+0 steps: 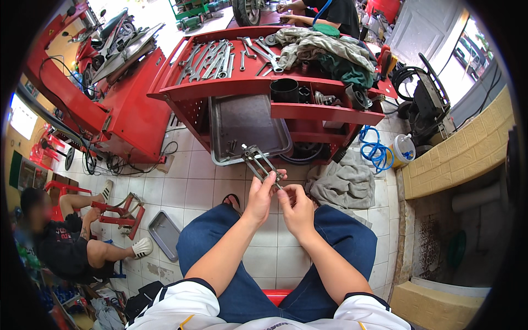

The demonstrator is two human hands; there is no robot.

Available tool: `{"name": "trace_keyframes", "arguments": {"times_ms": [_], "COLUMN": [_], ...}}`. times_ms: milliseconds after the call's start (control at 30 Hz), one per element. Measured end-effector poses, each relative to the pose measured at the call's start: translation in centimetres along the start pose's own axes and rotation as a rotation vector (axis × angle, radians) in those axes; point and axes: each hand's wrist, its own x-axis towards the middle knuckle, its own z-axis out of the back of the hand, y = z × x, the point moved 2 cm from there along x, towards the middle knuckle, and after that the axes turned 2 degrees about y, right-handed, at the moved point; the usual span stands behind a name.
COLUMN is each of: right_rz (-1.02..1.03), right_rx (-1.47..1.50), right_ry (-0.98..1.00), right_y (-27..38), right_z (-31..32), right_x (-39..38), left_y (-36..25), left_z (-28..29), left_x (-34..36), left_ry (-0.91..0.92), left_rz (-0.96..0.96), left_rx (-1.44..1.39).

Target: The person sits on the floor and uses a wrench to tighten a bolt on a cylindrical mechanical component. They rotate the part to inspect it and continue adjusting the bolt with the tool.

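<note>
In front of my knees I hold a two-rod metal tool (256,163) that looks like a small puller, tilted with its crosspiece end away from me. My left hand (260,197) is closed around its near end, thumb on top. Close beside it, my right hand (297,211) pinches the thin rod at the tool's near tip; the fingers partly hide that spot. The far end of the tool reaches over the front rim of a grey metal tray (250,124), which sticks out from under the red tool cart (220,88). A few small dark bits lie in the tray.
Several wrenches (212,59) and rags (324,47) lie on the cart top. A grey cloth (344,184) and coiled blue hose (375,148) are on the floor at right. At left, a person (71,231) sits near a small tray (164,235); another (330,16) works beyond the cart.
</note>
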Motion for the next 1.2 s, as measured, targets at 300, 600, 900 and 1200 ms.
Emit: {"name": "trace_keyframes", "arguments": {"times_ms": [300,600,900,1200], "right_rz": [-0.110,-0.119,-0.032,0.018], "right_rx": [0.066,0.132,0.046,-0.061], "right_ry": [0.089,0.074,0.050,0.020], "right_y": [-0.4,-0.7,-0.3,0.9], "right_z": [0.3,0.4,0.5,0.4], "right_x": [0.0,0.1,-0.1,-0.2], "left_y": [0.2,0.1,0.1,-0.2], "left_z": [0.3,0.0,-0.1,-0.2], "left_x": [-0.2,-0.3,-0.3,-0.4], "left_ry": [0.041,0.049,0.025,0.021], "left_rz": [0.045,0.050,0.036,0.061], "left_rx": [-0.034,-0.047,-0.004,-0.053]}}
